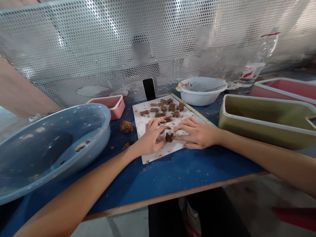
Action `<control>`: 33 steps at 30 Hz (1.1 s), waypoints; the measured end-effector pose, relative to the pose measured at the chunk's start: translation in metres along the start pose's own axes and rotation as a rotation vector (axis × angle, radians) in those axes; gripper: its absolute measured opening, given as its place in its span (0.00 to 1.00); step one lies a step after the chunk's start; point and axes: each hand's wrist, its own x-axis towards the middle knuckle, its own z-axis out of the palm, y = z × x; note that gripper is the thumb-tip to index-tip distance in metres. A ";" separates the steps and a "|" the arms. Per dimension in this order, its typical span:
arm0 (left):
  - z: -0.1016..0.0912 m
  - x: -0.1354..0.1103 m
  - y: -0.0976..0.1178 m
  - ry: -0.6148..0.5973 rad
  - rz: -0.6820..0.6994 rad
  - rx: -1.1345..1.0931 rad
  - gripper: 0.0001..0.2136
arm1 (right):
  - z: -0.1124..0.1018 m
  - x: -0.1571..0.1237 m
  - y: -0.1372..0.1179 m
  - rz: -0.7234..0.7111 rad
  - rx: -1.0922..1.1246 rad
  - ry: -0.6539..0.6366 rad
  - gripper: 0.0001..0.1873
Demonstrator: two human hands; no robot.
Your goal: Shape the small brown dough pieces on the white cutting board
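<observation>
A small dark brown, moulded-looking piece [169, 137] lies on a white board [148, 154] between my two hands. My left hand [153, 137] rests over the board's left part, fingers spread, with thumb and index finger apart beside the piece. From the right, my right hand [197, 134] reaches in with its fingers stretched out; the index fingertip touches or nearly touches the piece. Neither hand is closed around it. Farther up the board lie several similar brown blocks [160, 114], with crumbs scattered about. Part of the board is hidden under my hands.
A large blue basin [98, 131] stands left, near brown lumps [126, 126] and a pink container [118, 110]. Behind the board are a phone [149, 89] and a white basin [199, 98]. A yellowish strip [192, 108], green bin [259, 126] and plastic bottle [256, 62] are right.
</observation>
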 end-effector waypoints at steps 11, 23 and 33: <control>0.001 -0.001 -0.002 0.027 -0.017 0.000 0.20 | -0.002 0.001 0.000 0.021 0.011 0.008 0.22; 0.008 -0.002 -0.009 0.077 -0.027 0.012 0.22 | 0.004 0.000 -0.001 0.216 0.090 0.064 0.26; 0.010 0.000 -0.008 0.109 -0.038 0.036 0.21 | 0.026 0.017 -0.008 0.587 0.219 0.147 0.15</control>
